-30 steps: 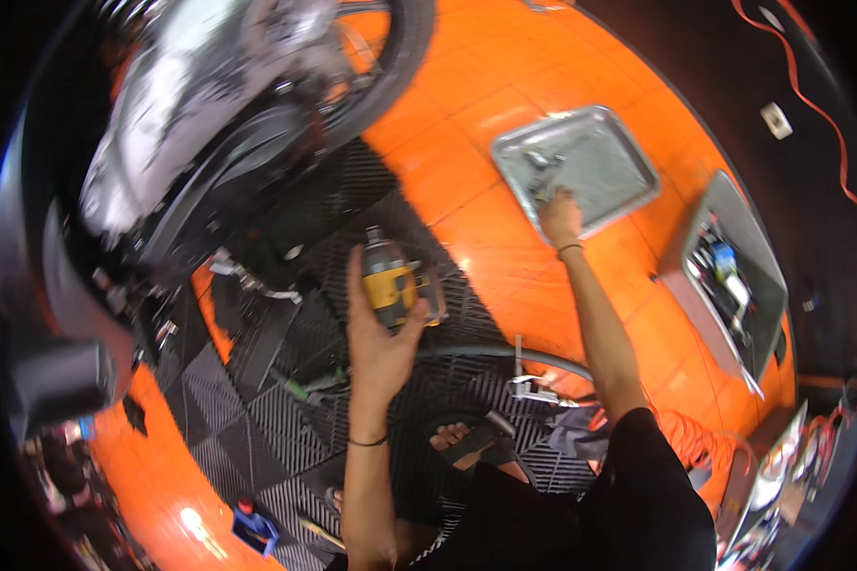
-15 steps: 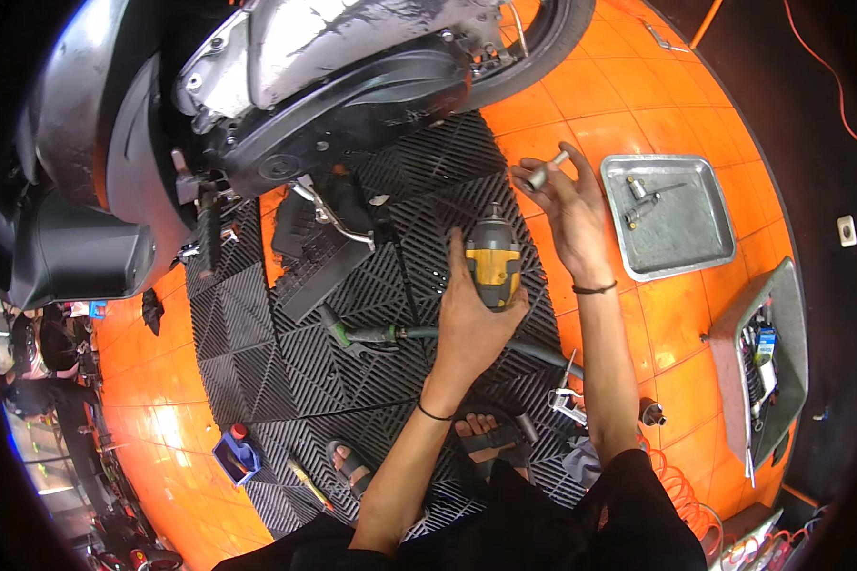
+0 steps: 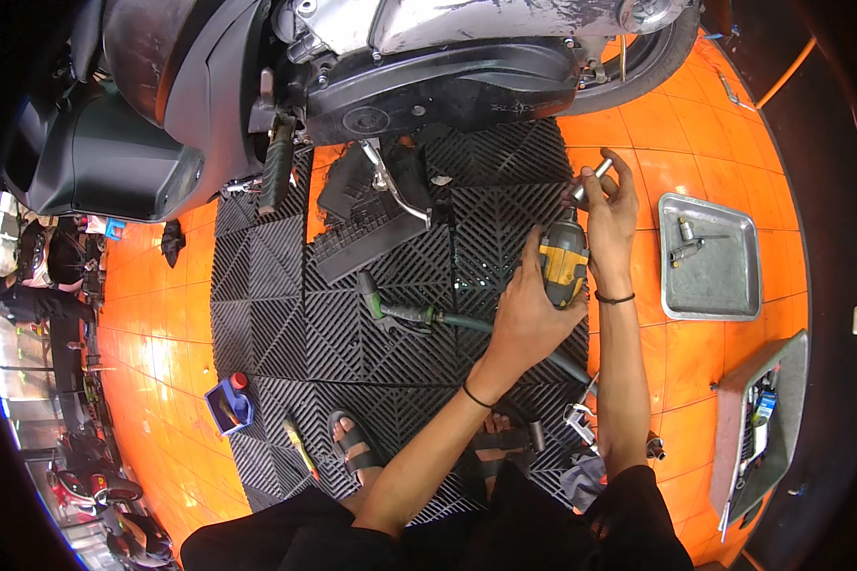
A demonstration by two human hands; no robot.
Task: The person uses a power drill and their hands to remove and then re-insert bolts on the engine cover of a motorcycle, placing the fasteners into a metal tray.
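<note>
My left hand (image 3: 533, 309) is wrapped round a yellow and black cordless impact wrench (image 3: 564, 265), whose nose points away from me. Just beyond that nose, my right hand (image 3: 613, 224) pinches a silver socket (image 3: 592, 181) with a narrower shank between thumb and fingers. The socket is tilted, and its near end is close to the wrench's nose; I cannot tell whether they touch. Ahead of both hands lies the black side cover (image 3: 448, 100) of a scooter's engine.
Black ribbed mats (image 3: 371, 347) cover orange tiles. On the right are a metal tray (image 3: 671, 309) with small tools and a grey toolbox (image 3: 730, 409). A green-handled spray gun (image 3: 376, 303) with hose, a blue container (image 3: 221, 409) and a brush (image 3: 297, 443) lie on the left.
My left hand has brought the impact wrench rightward, close to the socket in my right hand. The whole view has shifted, with the scooter appearing further right.
</note>
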